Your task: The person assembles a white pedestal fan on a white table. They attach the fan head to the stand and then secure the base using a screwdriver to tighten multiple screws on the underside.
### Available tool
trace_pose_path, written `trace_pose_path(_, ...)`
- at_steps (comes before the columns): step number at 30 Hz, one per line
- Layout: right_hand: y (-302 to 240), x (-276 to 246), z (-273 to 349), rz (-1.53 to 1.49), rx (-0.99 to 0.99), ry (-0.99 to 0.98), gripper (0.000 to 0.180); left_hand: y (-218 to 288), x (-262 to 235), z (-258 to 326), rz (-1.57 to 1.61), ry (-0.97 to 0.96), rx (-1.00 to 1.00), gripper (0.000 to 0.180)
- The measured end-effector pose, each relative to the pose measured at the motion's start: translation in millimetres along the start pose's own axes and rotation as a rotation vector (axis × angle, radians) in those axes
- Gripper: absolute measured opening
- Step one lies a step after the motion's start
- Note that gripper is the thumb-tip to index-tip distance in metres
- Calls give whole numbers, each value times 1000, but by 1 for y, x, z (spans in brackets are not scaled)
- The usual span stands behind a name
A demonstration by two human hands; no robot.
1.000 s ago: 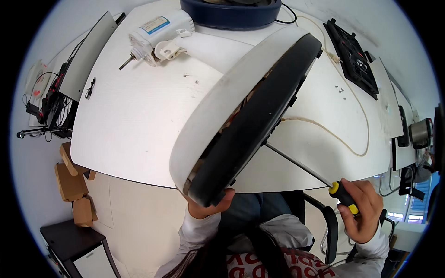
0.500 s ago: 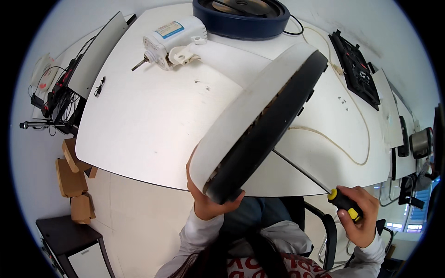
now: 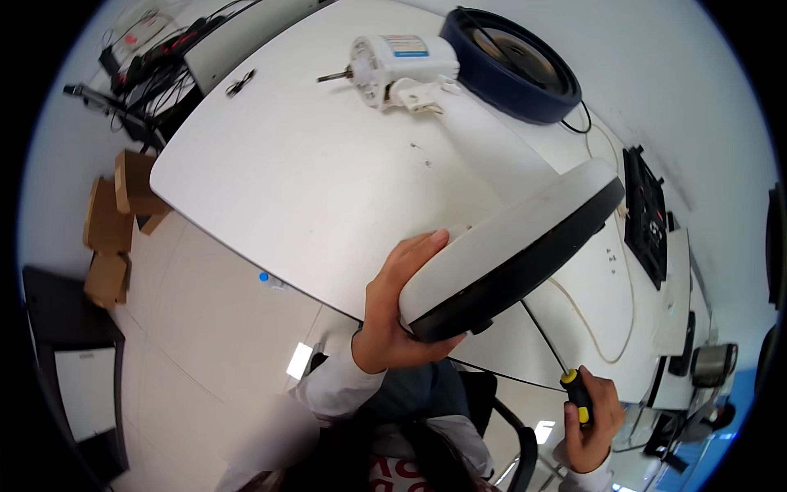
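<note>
My left hand [image 3: 389, 307] is closed around the near end of a fan base [image 3: 500, 234], a white rounded housing with a black underside, tilted up on edge over the table. A white stem [image 3: 492, 148] runs from behind it to a white fan motor [image 3: 410, 61] with a bare metal shaft and a hinged bracket, lying on the table. In my right hand [image 3: 602, 418] is a screwdriver [image 3: 578, 394] with a black and yellow handle. Its shaft points up at the black underside; the tip is hidden behind the base.
A dark blue round fan part [image 3: 512, 66] lies at the back of the white table [image 3: 287, 164]. An open black tool case [image 3: 645, 217] is at the right, near several loose screws [image 3: 611, 261] and a cream cord [image 3: 631, 316]. A small black cable [image 3: 240, 83] lies far left; cardboard boxes [image 3: 108, 217] stand beyond.
My view has swung, shifting the whole scene. My left hand now grips further over the base's white side, and the gap between the white and black halves looks narrower. The screwdriver stays in my right hand.
</note>
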State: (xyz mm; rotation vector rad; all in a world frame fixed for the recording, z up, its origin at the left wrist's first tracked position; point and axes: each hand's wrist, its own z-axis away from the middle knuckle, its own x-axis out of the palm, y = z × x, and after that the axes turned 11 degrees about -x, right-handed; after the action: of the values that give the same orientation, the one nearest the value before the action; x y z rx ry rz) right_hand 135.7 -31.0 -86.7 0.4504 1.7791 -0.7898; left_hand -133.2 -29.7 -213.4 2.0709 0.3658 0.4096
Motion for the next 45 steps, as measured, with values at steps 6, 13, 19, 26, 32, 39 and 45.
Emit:
trace_pose_path(6, 1, 4, 7, -25, -3, 53, 41, 27, 7, -8, 16, 135, 105, 81)
trace_pose_path(13, 6, -5, 27, 117, -127, 150, 40, 31, 11, -7, -85, 198, 172, 67)
trace_pose_path(19, 5, -16, 30, 183, -282, 228, 43, 34, 14, -8, -76, 238, 184, 64)
trace_pose_path(26, 0, -19, 19, 144, -303, 160, 43, 36, 11, -4, -88, 217, 108, 64)
trace_pose_path(32, -5, -18, 21, 155, -305, 150, 42, 33, 18, -2, -96, 250, 195, 60)
trace_pose_path(39, -20, -24, 12, 220, -302, 158, 41, 27, 27, 13, -236, 290, 182, 59)
trace_pose_path(45, -46, -57, -7, 277, -372, 6, 34, 27, 30, 18, -376, 306, 210, 61)
